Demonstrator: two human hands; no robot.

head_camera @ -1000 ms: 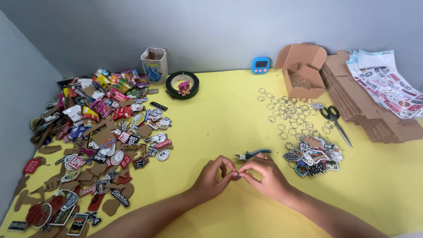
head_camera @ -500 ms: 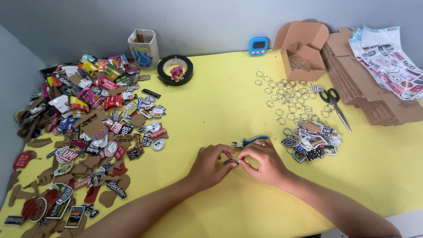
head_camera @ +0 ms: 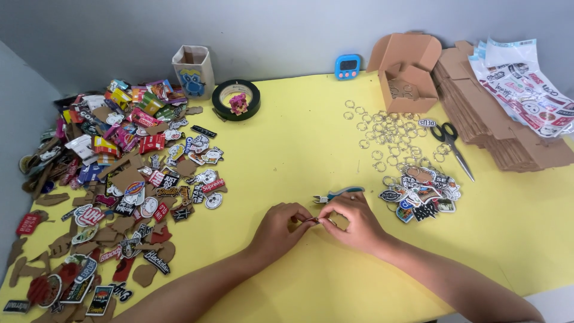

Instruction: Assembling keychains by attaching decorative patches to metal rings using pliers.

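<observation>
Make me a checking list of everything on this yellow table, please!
Surface: yellow table, mostly covered at the left.
Job's things: a small piece, too small to identify, pinched between left hand and right hand; pliers just behind them.
Clutter: sticker heap at left, small sticker pile, metal rings, scissors, tape roll, cup, open cardboard box, flat cardboard stack.
Grippers: both hands closed on the piece.
Cables: nothing seen.
Surroundings: grey wall, blue timer.

Bright, even light — soft shadows
</observation>
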